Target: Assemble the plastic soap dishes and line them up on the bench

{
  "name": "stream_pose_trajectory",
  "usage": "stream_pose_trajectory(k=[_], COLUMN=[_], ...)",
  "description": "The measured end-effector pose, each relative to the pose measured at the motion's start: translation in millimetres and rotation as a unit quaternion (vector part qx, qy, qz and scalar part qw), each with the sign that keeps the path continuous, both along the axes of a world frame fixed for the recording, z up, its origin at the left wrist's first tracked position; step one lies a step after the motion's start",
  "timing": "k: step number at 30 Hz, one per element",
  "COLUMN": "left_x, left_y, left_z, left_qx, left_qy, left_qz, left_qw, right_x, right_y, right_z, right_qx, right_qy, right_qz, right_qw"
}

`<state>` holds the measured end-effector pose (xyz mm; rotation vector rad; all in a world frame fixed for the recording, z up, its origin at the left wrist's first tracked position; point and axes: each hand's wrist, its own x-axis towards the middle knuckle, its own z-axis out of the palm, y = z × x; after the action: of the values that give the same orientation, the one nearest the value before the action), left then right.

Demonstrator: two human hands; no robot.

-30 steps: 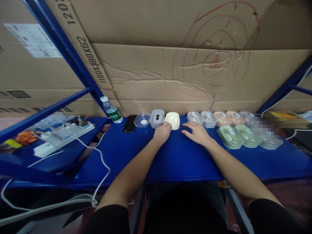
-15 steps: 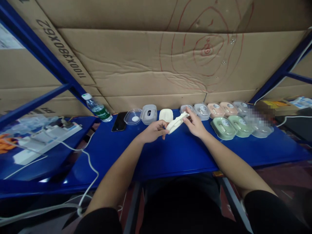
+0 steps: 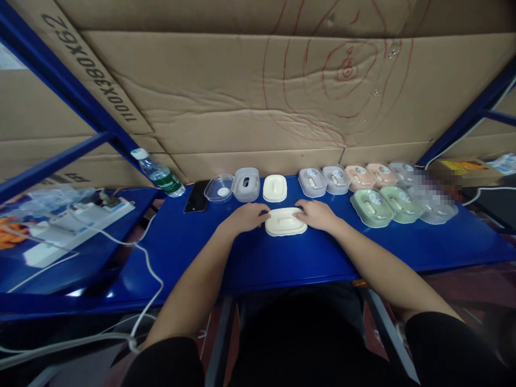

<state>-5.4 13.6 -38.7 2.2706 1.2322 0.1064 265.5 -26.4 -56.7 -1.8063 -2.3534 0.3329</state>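
Observation:
A cream plastic box half (image 3: 285, 222) lies flat on the blue table (image 3: 306, 258) in front of me. My left hand (image 3: 244, 217) grips its left end and my right hand (image 3: 316, 214) grips its right end, fingers curled on the rim. Just behind it sits a second cream piece (image 3: 274, 188) with a small knob. To the left of that stand a grey box (image 3: 246, 184) and a clear lid (image 3: 219, 188).
A row of grey, peach and green boxes (image 3: 371, 206) runs along the back right. A black phone (image 3: 196, 196) and a water bottle (image 3: 159, 173) lie at the back left. A power strip with white cables (image 3: 76, 221) sits on the left shelf. Cardboard boxes (image 3: 258, 91) form the back wall.
The cream piece, first at the back by my left hand, was lifted and tilted between both hands, then laid flat nearer to me. A second cream piece stays behind.

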Motion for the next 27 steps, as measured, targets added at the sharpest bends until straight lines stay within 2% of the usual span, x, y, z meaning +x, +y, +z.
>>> stream_pose_trajectory(k=[2, 4, 8, 11, 19, 27], left_x=[3, 3, -3, -9, -20, -20], left_y=[-2, -1, 7, 14, 30, 35], left_z=[0.4, 1.7, 3.7, 1.1, -15.9, -19.6], left_qx=[0.079, 0.121, 0.199, 0.265, 0.260, 0.268], left_qy=[0.030, 0.034, -0.001, -0.016, 0.011, -0.051], left_qz=[-0.002, 0.026, 0.158, 0.215, 0.228, 0.253], left_qw=[0.996, 0.992, 0.967, 0.940, 0.938, 0.928], right_x=[-2, -2, -2, -2, -3, -2], right_y=[-1, -1, -2, -4, -6, -6], right_z=[0.3, 1.7, 4.0, 4.5, 7.2, 5.8], right_qx=[-0.008, -0.010, -0.011, -0.012, -0.016, -0.011], right_qy=[-0.003, -0.001, 0.000, 0.002, -0.002, -0.011], right_qz=[0.002, 0.008, 0.027, 0.038, 0.047, 0.050], right_qw=[1.000, 1.000, 1.000, 0.999, 0.999, 0.999])
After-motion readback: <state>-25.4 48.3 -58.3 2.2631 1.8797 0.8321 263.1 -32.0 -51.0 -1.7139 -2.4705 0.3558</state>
